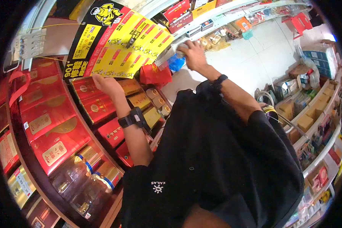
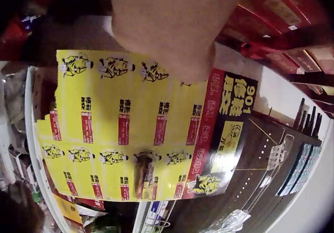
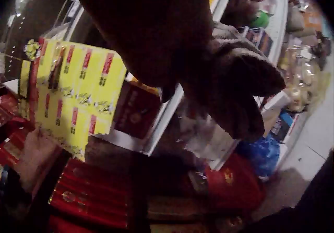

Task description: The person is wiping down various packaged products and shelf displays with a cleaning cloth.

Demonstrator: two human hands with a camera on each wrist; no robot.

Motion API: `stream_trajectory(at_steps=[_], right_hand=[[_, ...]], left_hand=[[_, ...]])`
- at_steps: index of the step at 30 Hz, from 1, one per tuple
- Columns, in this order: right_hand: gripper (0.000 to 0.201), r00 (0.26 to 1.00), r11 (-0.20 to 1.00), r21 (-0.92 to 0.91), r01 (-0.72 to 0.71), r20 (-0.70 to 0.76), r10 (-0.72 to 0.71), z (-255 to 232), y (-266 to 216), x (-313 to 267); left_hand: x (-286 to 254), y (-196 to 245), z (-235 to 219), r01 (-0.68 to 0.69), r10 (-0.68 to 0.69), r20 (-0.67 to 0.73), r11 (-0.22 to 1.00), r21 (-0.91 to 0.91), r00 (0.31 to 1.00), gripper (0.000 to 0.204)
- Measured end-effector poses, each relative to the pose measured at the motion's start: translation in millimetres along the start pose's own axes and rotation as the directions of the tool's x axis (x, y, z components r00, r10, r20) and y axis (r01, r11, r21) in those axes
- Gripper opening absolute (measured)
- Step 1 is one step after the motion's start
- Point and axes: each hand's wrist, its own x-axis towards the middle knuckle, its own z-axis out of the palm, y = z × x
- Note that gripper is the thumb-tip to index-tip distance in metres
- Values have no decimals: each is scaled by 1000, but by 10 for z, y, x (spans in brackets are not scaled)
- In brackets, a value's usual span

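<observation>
A yellow, black and red printed card (image 1: 129, 41) marked 901 stands tilted at the upper left in the head view. My left hand (image 1: 109, 86) pinches its lower edge, its fingers largely hidden behind the card. A small clear-and-dark packet (image 2: 144, 175) is on the card's printed face in the left wrist view. My right hand (image 1: 195, 56) is to the right of the card, apart from it, over the end of a white shelf. Its fingers are bent round a crumpled grey cloth (image 3: 227, 33), which is in shadow in the right wrist view.
Red gift boxes (image 1: 57, 140) fill the shelves at left, and a red bag (image 1: 155, 74) lies below the card. A blue plastic bag (image 1: 176, 62) is beside my right hand. Stocked shelves (image 1: 311, 110) line the right side, with a red stool (image 1: 298, 23) farther back.
</observation>
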Motion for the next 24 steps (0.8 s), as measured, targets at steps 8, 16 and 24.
stream_trajectory(at_steps=[8,16,24], right_hand=[[45,827,853,12,-521,252,502,-7,1383,-1319],[42,491,513,-78,-855,200,848,-169,1770,-3069],[47,272,272,2,-962,70,960,288,1290,-4779]], left_hand=[[-67,31,-108,-18,-9,62,909,417,998,57],[-277,-847,-793,238,-233,-61,968,81,971,45],[-1286,-1782,-1209,669,-869,248,489,560,428,54]])
